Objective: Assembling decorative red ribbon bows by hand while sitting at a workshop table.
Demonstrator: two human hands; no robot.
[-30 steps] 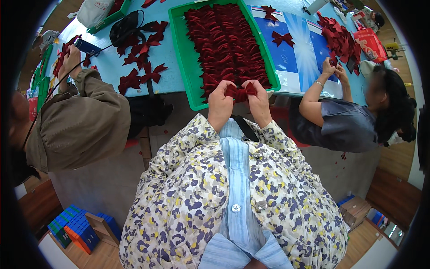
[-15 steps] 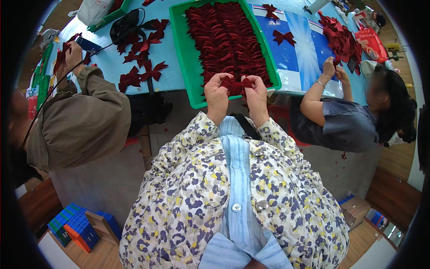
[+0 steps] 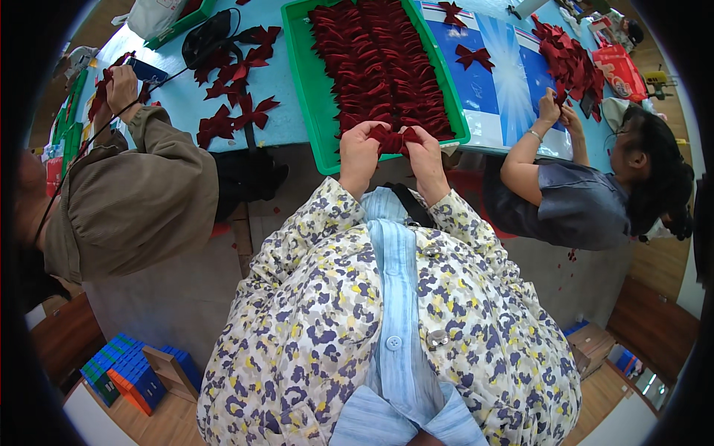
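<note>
Between my two hands is a dark red fabric bow (image 3: 391, 140), pinched at its two sides. My left hand (image 3: 360, 152) grips the left loop with thumb and fingers, and my right hand (image 3: 427, 157) grips the right one. Both hands are over the near edge of a green plastic tray (image 3: 297, 82). Tight rows of matching red bows (image 3: 375, 67) fill much of the tray. The undersides of the fingers and the back of the held bow are hidden.
Loose bows (image 3: 254, 111) and a black pouch (image 3: 206, 43) lie left of the tray on the light blue table (image 3: 286, 132). Co-workers sit at both sides, handling red pieces. On the right are a blue-white sheet (image 3: 476, 93) and a red bow heap (image 3: 569, 63).
My hands stay at the tray's near edge with the bow, shifting only slightly. The right co-worker's head has turned a little and their hands have moved slightly.
</note>
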